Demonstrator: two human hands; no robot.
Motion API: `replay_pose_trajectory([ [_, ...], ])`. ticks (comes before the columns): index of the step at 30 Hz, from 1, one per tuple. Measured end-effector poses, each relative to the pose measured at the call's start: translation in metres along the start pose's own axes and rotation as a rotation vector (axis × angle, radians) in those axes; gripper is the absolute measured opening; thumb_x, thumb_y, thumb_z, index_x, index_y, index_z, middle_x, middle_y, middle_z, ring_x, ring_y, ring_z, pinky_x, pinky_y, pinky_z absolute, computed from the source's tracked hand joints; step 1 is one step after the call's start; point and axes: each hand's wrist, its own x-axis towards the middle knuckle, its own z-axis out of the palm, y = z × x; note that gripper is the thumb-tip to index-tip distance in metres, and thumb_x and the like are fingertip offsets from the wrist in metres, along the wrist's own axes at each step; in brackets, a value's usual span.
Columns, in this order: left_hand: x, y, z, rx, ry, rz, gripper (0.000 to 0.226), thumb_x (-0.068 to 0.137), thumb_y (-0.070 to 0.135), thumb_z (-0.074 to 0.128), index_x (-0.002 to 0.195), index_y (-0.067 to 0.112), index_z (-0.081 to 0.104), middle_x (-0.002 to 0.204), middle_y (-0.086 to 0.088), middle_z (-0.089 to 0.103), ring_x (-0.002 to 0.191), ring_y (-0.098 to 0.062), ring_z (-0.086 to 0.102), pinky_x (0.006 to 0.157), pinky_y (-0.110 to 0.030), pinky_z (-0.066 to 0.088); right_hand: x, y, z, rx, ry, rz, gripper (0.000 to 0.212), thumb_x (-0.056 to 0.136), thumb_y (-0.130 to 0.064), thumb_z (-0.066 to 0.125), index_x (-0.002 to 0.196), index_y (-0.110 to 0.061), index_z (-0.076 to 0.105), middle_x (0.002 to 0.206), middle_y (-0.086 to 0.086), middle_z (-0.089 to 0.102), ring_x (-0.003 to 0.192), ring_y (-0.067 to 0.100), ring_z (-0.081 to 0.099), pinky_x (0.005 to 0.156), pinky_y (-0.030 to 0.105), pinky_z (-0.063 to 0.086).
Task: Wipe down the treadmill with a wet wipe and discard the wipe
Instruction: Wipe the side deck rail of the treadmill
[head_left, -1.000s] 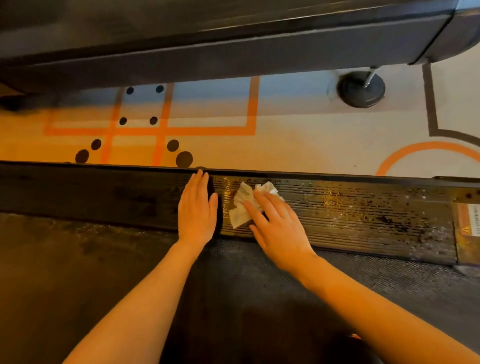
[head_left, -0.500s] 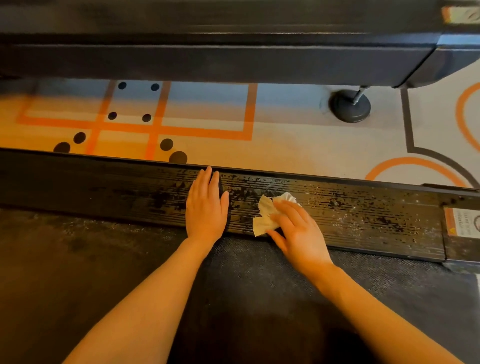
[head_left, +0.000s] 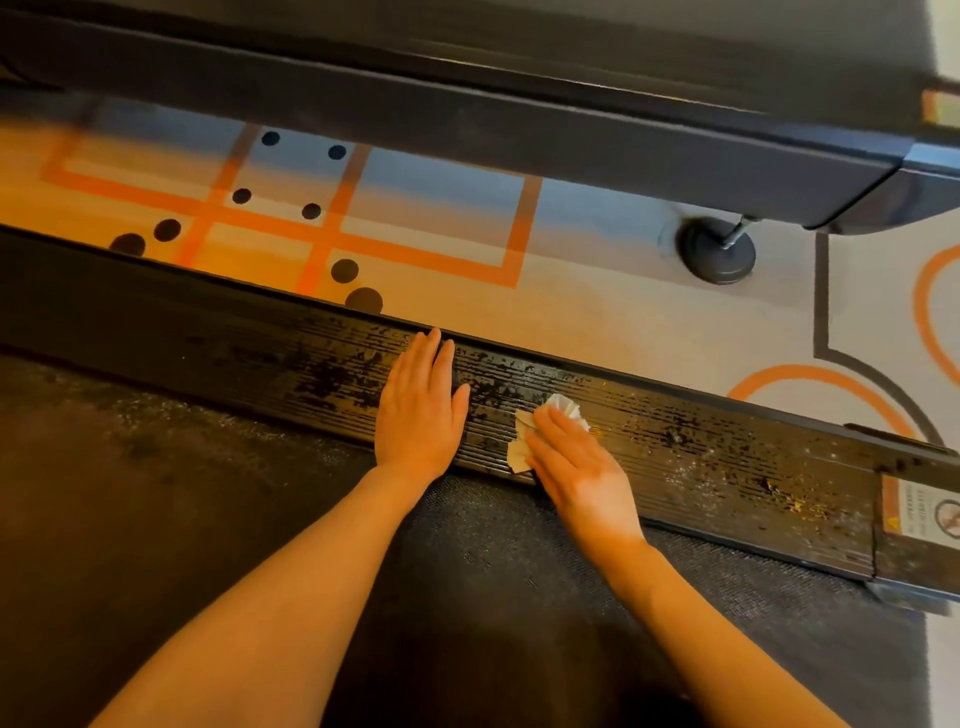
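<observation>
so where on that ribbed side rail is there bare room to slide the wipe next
Side rail lies bare between the right hand, pressing the wipe, and the warning sticker. It is also bare left of the left hand. Crowded only between the two hands.

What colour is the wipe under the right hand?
White, a little dingy; the head view shows the wipe under the right hand.

Your right hand (head_left: 576, 462) has dragged the wet wipe (head_left: 524, 436) back toward the belt-side edge of the side rail (head_left: 727, 467), covering more of it; your view has tilted slightly
</observation>
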Motion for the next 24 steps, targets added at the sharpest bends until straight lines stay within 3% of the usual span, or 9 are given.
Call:
replay_pose_trajectory([
  [4, 0.0, 0.001, 0.0, 0.007, 0.002, -0.007, 0.058, 0.098, 0.038, 0.035, 0.146, 0.005, 0.039, 0.157, -0.014, 0.032, 0.147, -0.027, 0.025, 0.118, -0.043, 0.027, 0.007, 0.004, -0.004, 0.071, -0.017, 0.028, 0.058, 0.072, 0.006, 0.082, 0.127, -0.001, 0.063, 0.129, 0.018, 0.063, 0.123, 0.035, 0.058, 0.099, 0.049, 0.048],
  [7, 0.0, 0.002, 0.0, 0.019, -0.007, -0.01, 0.059, 0.098, 0.038, 0.034, 0.147, 0.006, 0.038, 0.157, -0.013, 0.03, 0.147, -0.026, 0.024, 0.118, -0.042, 0.026, 0.016, 0.01, -0.002, 0.038, -0.046, 0.017, 0.055, 0.07, 0.007, 0.083, 0.121, 0.002, 0.066, 0.129, 0.021, 0.062, 0.122, 0.039, 0.058, 0.094, 0.052, 0.052],
  [11, 0.0, 0.001, -0.001, 0.009, -0.005, -0.001, 0.058, 0.099, 0.037, 0.033, 0.146, 0.004, 0.039, 0.156, -0.014, 0.032, 0.146, -0.028, 0.026, 0.118, -0.043, 0.026, 0.011, -0.004, -0.004, 0.029, -0.076, -0.023, 0.047, 0.07, 0.004, 0.084, 0.114, 0.003, 0.069, 0.126, 0.02, 0.064, 0.121, 0.037, 0.059, 0.098, 0.042, 0.048],
  [15, 0.0, 0.001, -0.001, 0.007, 0.002, 0.001, 0.057, 0.099, 0.035, 0.036, 0.145, 0.003, 0.041, 0.155, -0.016, 0.034, 0.146, -0.029, 0.028, 0.116, -0.043, 0.027, -0.013, -0.015, 0.001, 0.059, -0.169, -0.105, 0.056, 0.065, 0.002, 0.088, 0.118, 0.0, 0.069, 0.128, 0.018, 0.063, 0.12, 0.033, 0.06, 0.102, 0.041, 0.045],
  [20, 0.0, 0.0, 0.0, 0.018, -0.012, -0.002, 0.058, 0.099, 0.037, 0.034, 0.147, 0.005, 0.037, 0.158, -0.013, 0.029, 0.148, -0.026, 0.023, 0.119, -0.041, 0.024, 0.022, 0.014, -0.008, -0.008, -0.142, -0.001, 0.029, 0.088, 0.004, 0.065, 0.116, 0.0, 0.066, 0.122, 0.015, 0.063, 0.117, 0.031, 0.061, 0.094, 0.048, 0.055],
  [24, 0.001, 0.0, -0.001, 0.039, -0.026, -0.001, 0.06, 0.099, 0.039, 0.031, 0.149, 0.006, 0.035, 0.159, -0.011, 0.026, 0.149, -0.024, 0.019, 0.12, -0.039, 0.02, 0.041, 0.024, -0.01, -0.003, -0.052, 0.066, 0.023, 0.094, -0.006, 0.061, 0.116, -0.001, 0.066, 0.125, 0.013, 0.063, 0.126, 0.026, 0.055, 0.096, 0.035, 0.05],
])
